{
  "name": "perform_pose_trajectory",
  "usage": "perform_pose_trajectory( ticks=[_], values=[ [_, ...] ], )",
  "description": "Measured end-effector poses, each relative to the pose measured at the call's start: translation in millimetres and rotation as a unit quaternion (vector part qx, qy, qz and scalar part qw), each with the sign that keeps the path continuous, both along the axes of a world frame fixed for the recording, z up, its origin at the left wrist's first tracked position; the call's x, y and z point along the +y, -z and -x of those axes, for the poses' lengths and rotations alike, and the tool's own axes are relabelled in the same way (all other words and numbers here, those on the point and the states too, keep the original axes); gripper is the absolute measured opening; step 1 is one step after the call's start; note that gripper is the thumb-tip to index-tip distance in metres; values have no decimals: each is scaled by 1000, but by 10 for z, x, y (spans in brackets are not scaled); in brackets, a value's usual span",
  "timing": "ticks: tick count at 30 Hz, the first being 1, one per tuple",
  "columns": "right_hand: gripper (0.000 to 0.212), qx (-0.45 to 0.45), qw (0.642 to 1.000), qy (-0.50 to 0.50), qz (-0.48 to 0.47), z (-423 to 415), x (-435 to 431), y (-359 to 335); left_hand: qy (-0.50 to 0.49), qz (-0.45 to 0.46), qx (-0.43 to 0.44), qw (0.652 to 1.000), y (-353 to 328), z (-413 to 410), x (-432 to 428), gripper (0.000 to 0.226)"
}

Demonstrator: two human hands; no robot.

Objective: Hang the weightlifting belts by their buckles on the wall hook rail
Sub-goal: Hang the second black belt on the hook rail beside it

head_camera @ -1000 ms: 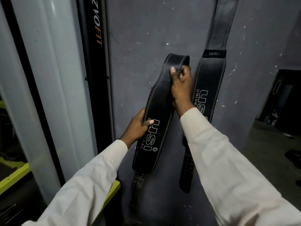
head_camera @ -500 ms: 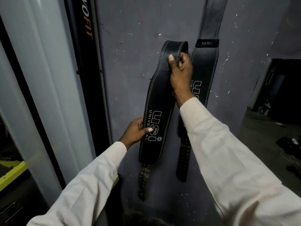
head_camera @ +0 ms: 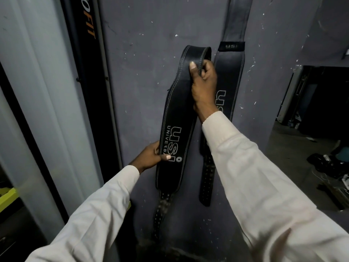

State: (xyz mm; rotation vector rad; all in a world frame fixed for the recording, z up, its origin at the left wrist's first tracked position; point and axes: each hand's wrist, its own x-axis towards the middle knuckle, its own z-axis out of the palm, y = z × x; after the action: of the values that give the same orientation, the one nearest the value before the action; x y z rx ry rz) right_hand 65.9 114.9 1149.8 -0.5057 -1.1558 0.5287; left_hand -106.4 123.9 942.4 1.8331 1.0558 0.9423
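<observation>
I hold a black leather weightlifting belt (head_camera: 177, 110) with white stitching and a USI logo upright in front of the grey wall (head_camera: 143, 72). My right hand (head_camera: 204, 86) grips its folded upper part. My left hand (head_camera: 151, 157) pinches its left edge beside the logo. Its perforated tail hangs down below. Right behind it a second black belt (head_camera: 231, 69) hangs flat on the wall, running up out of the frame. The buckles and the hook rail are out of sight.
A black upright post (head_camera: 88, 72) with orange lettering stands left of the wall, beside a pale panel (head_camera: 37, 91). A yellow-green edge (head_camera: 7, 195) shows at the lower left. To the right a dark opening (head_camera: 321, 103) shows, with clutter on the floor (head_camera: 328, 167).
The belt sits a little higher against the wall than a second ago. My left hand has slid down from the logo's top to its lower end. Both grips are unchanged.
</observation>
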Motion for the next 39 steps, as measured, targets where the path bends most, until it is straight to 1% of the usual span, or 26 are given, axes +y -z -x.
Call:
perform_pose_trajectory(
  ticks=[2,3,5,7,10,12,14,16,17,19,21,23,24,25,26,27,28,29,30,32,33,34,36,38,39],
  values=[
    [6,4,1000,-9,-4,-9,7,-22,10,24,25,999,155,28,-5,44],
    [5,4,1000,-15,-10,-5,10,-40,-5,22,24,999,240,33,-13,41],
    [4,0,1000,-23,-17,23,10,-65,-55,-15,22,998,356,31,0,38],
    [5,-8,999,-28,-17,41,22,-55,-86,-44,35,995,383,33,7,42],
    [9,-9,999,-38,-8,69,33,8,-125,-69,65,988,363,73,-12,46],
    [8,-4,999,-46,-1,82,36,40,-138,-65,61,986,404,128,14,47],
    [8,-10,998,-55,-2,82,42,38,-99,-8,12,995,444,159,26,41],
    [7,-25,997,-67,-8,62,45,25,-57,57,-75,994,360,123,-15,29],
    [7,-35,997,-74,-10,48,47,22,-47,72,-123,989,237,79,-37,27],
    [11,-46,995,-87,-7,32,48,53,-22,73,-238,968,-158,-39,-102,48],
    [17,-44,993,-106,4,25,52,116,48,84,-340,936,-676,-149,-123,72],
    [18,-51,991,-121,19,36,46,200,85,97,-395,910,-1272,-200,-75,88],
    [16,-59,990,-127,25,53,26,247,79,99,-399,908,-1562,-205,-38,90],
    [14,-67,988,-136,28,71,4,307,80,88,-406,906,-1813,-214,18,86],
    [14,-74,986,-144,31,86,-15,377,65,61,-405,910,-2016,-227,35,74],
    [14,-81,985,-147,39,96,-41,453,39,36,-404,913,-2143,-249,84,57],
    [13,-86,985,-136,55,97,-41,535,-19,4,-370,929,-2199,-264,99,33],
    [14,-88,987,-115,75,82,-36,594,-47,-20,-339,939,-2188,-283,129,11],
    [18,-85,988,-84,98,57,-30,634,-68,-39,-305,949,-2150,-300,86,10],
    [41,-68,984,-43,158,-7,-45,577,-69,-55,-288,954,-2007,-328,38,13],
    [49,-61,978,-51,195,-36,-38,498,-61,-59,-295,952,-1925,-326,29,13],
    [51,-61,970,-69,227,-61,-43,400,-58,-62,-291,953,-1846,-326,-23,15],
    [45,-51,956,-86,277,-109,-15,215,-54,-57,-293,953,-1676,-341,-72,20],
    [29,-29,952,-57,301,-132,59,99,-55,-50,-277,958,-1553,-351,-116,19],
    [21,-38,952,-35,303,-131,86,81,-54,-37,-275,959,-1531,-346,-107,15]
  ],
)
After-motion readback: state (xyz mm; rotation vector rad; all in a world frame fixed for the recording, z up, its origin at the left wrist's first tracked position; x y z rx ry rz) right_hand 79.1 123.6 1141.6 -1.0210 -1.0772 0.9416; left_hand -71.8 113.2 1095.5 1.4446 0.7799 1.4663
